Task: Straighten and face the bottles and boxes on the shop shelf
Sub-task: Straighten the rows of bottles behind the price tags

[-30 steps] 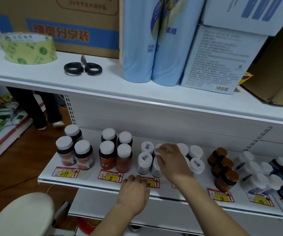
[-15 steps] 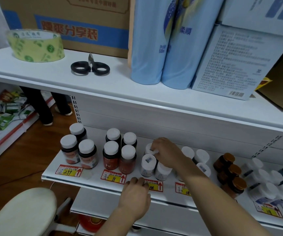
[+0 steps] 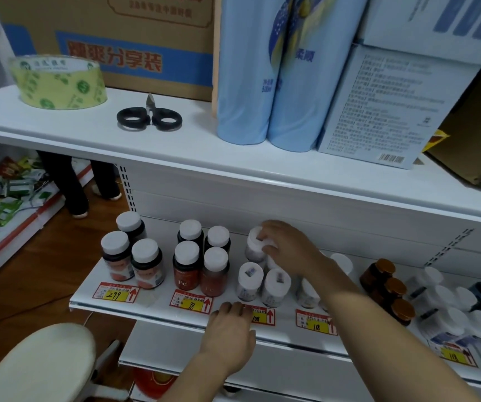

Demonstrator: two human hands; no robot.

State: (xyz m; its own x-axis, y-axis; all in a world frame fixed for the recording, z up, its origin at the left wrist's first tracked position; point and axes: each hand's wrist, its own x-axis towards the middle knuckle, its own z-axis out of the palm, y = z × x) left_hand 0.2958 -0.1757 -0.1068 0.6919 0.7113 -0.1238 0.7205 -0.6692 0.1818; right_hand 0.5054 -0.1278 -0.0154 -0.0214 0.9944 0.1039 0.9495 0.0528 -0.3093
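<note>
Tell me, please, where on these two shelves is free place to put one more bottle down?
On the lower shelf, a bare strip lies between the three dark bottles and the red bottles. On the upper shelf, room lies between the tape roll and the scissors. It is crowded around the white bottles, where the right hand grips one.

A shop, plainly: white metal retail shelving [image 3: 175,310] with slotted uprights, rows of capped supplement bottles [image 3: 186,265] lined up by kind. Handwritten yellow-and-red price tags [image 3: 116,293] stuck along the shelf edge, reading 299, 98, 118. Up top, stock cartons [image 3: 135,42], a barcoded box [image 3: 378,111], packing tape [image 3: 59,82] and scissors [image 3: 149,118]; packaged goods on a low rack [image 3: 4,198] across the aisle.
</note>
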